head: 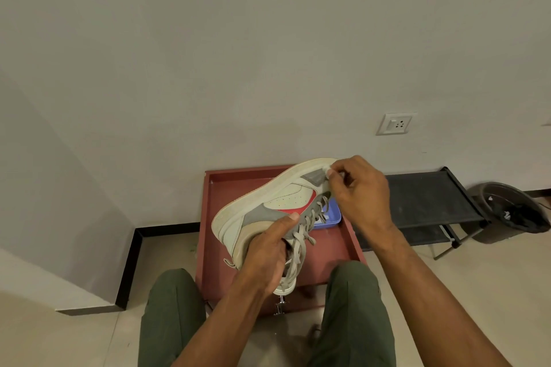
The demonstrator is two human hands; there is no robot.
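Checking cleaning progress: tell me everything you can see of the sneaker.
The sneaker is cream and looks like leather, with grey panels, a red stripe and loose grey laces. It is held on its side above the red tray, sole facing away, toe up and right. The left hand grips its collar; the right hand pinches a small white piece against the toe.

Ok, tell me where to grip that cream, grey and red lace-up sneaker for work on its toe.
Grip the cream, grey and red lace-up sneaker at its heel-end collar, from the near side, as the left hand does: thumb on the grey side panel. Its sole faces away and the toe points far right, likely leaving it free for the right hand.
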